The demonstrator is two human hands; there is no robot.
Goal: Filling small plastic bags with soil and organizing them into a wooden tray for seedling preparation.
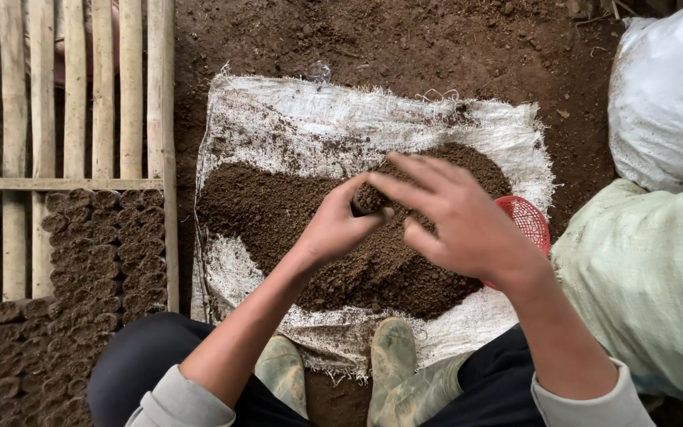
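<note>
Left hand [333,229] curls around a small soil-filled pot [367,199], fingers and thumb wrapped about its sides so that only its dark, crumbly top shows. Right hand [456,217] hovers just over that top with the fingers spread and loosely bent, its fingertips touching or almost touching the soil in the pot; it pinches nothing that can be made out. The pot is short and round, a thin dark sleeve packed level with brown earth, matching the colour of the heap beneath it. It is held above the middle of the soil pile [333,229], which lies on a white woven sack [294,119] spread flat on the dirt ground. Its long axis runs roughly upright, tilted a little toward the person, with the open mouth pointing up at the camera.

One pot is in hand. One pile of soil sits on one flat sack. At the left, many filled pots [96,245] stand packed mouth-up in close rows beside a bamboo slat frame [73,95]; they are too many and too crowded to count exactly. One red plastic basket [527,221] shows partly behind the right wrist. Two bulging sacks lie at the right, a white one [666,95] and a pale green one [650,277]. Two muddy boots [393,348] rest at the sack's near edge.
</note>
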